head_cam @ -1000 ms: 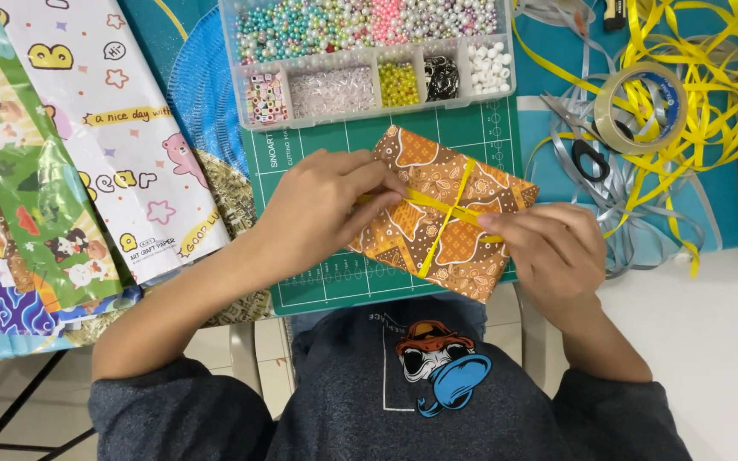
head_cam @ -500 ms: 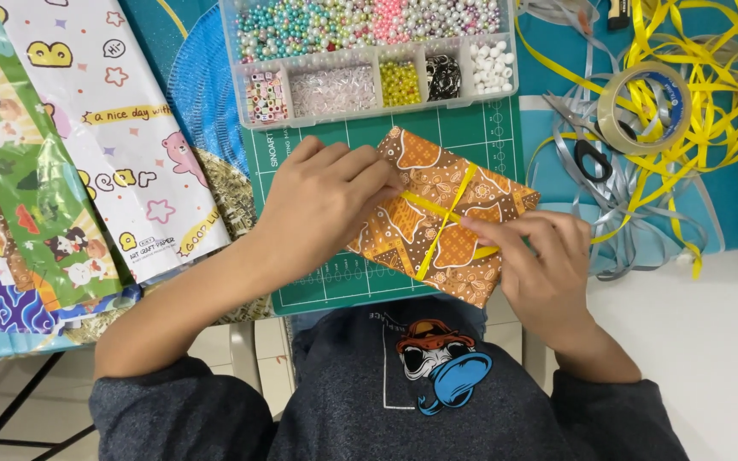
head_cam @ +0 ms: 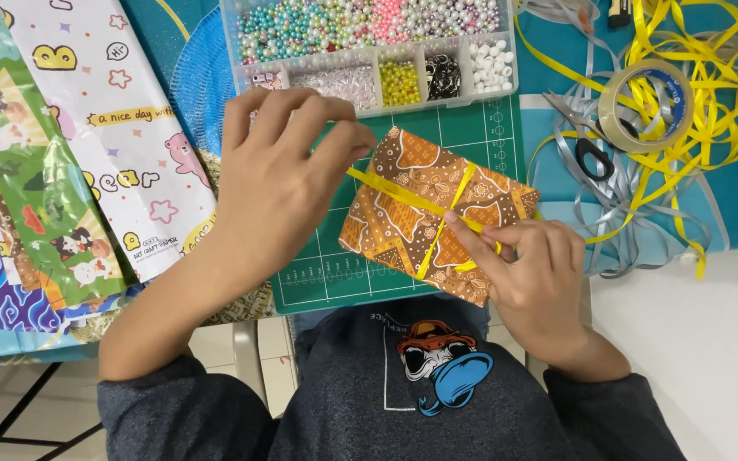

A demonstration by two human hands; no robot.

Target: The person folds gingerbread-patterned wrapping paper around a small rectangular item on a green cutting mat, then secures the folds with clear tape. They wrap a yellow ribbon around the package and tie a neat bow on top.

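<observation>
Left hand (head_cam: 279, 171) pinches the yellow ribbon (head_cam: 403, 198) taut to the left, while right hand (head_cam: 530, 269) presses its crossing against the brown parcel (head_cam: 424, 166), steadying it.

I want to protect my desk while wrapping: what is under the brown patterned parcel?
The brown patterned parcel lies on a green cutting mat with a white grid. The parcel and right hand cover the mat beneath them.

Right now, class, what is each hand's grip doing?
Left hand: grip closed, pinching the yellow ribbon taut.
Right hand: grip closed on the ribbon, forefinger pressing its crossing on the wrapped box.
</observation>
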